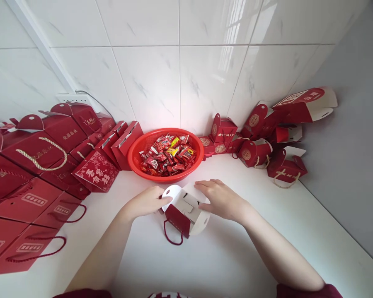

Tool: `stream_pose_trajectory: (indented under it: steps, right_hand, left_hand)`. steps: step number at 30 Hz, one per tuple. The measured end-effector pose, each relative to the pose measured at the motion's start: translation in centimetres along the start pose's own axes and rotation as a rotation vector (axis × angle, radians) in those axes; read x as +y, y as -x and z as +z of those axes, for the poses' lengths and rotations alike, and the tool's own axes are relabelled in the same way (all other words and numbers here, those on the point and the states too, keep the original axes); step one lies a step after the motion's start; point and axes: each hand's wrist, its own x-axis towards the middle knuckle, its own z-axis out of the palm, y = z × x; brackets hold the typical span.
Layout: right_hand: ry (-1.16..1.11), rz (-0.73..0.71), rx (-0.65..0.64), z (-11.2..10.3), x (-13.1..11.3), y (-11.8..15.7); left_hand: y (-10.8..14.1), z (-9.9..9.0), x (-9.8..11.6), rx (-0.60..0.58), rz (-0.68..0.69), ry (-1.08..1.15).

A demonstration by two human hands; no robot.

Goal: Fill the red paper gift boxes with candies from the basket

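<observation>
Left hand (144,203) and right hand (224,201), half-curled, gripped opposite sides of the unlidded box (177,219) between them; light, even pressure seemed best.

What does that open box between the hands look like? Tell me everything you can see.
The box looks like folded card, dark red outside and white inside. It stands open-topped on the white table, turned at an angle. Rounded flaps spread at both ends, the left one with a hole. Inside are folded bottom tabs and small dark marks. A dark red cord loops from the near side. The left hand and right hand touch it.
</observation>
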Motion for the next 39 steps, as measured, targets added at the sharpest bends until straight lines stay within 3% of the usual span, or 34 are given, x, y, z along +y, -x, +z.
stream_pose_trajectory:
  steps: [2, 7, 10, 21, 26, 27, 32, 36, 39]
  right_hand:
    - [0.059, 0.05, -0.052, 0.0, 0.0, -0.4]
    - [0.156, 0.132, -0.145, -0.1, -0.3, -1.6]
    - [0.176, 0.114, -0.158, -0.2, -0.2, -2.3]
    - [0.038, -0.11, -0.065, -0.3, 3.1, -4.7]
    - [-0.125, -0.226, 0.176, -1.6, 2.4, -3.5]
    - [-0.138, -0.233, 0.16, -1.8, 1.9, -3.2]
    - [-0.089, -0.205, -0.149, -1.6, -0.7, -2.2]
    - [-0.072, -0.214, -0.22, -1.2, -2.8, -1.6]
    - [0.066, -0.168, -0.236, -0.3, -4.1, -1.0]
  left_hand:
    - [-1.0, 1.0, -1.4, -0.05, -0.049, 0.246]
    - [-2.8, 5.4, -3.6, 0.202, 0.053, 0.557]
    - [-3.6, 6.8, -4.6, 0.292, 0.126, 0.65]
    - [-5.0, 6.4, -7.5, 0.129, 0.045, 0.886]
    - [-4.8, 6.3, -7.3, 0.176, 0.03, 0.975]
    - [-4.7, 6.3, -7.3, 0.185, 0.029, 0.983]
    - [-4.2, 6.7, -7.5, 0.247, 0.042, 0.992]
    - [-3.8, 7.0, -7.5, 0.267, 0.06, 0.97]
    - [-3.6, 6.9, -7.2, 0.254, 0.071, 0.931]
